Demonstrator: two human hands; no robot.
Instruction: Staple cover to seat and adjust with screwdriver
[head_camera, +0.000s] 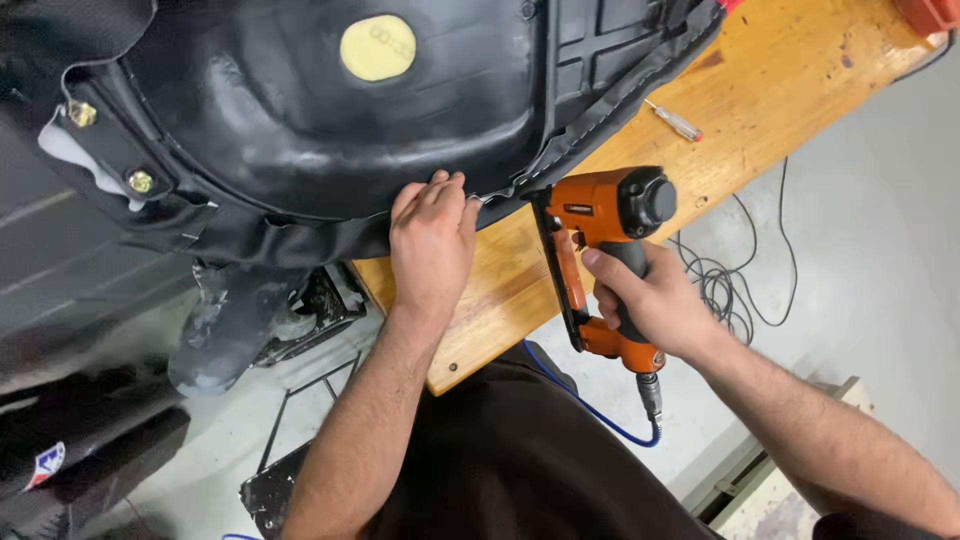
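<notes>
**Cover pressed down at the seat-pan rim, stapler brought to the edge**

Furthest left, a white scrap of padding (70, 150) and two brass-coloured fasteners (140, 181) are seen on the corner of the black seat pan (300, 130), a moulded, glossy plastic shell with shallow ribs and a round yellow sticker (377, 47). Around its rim a black cover (300, 235), matt and slightly wrinkled like vinyl, is folded over.

The left hand (432, 245) is laid flat on that folded edge, fingers together and pressing the cover against the rim; nothing is enclosed by it, so its grip is a flat press rather than a grasp. The step in hand is judged to be the fastening of the cover along the rim, with the material held taut.

Just right of the left fingertips, the nose of an orange and black pneumatic stapler (600, 255) is set against the same edge. The stapler is held by the right hand (650, 300), whose grip is closed round the dark handle, the forefinger lying at the trigger. From below that grip a blue air hose (590, 405) runs down.

The next move is judged to call for the nose being seated square on the cover, close beside the pressing fingers yet clear of them, and tension being kept.

Beyond the right grip, the wooden worktop (760, 110) is smooth and honey-coloured; a small screwdriver (675, 121) lies on it, and thin dark cables (720, 285) are coiled on the grey floor.
</notes>
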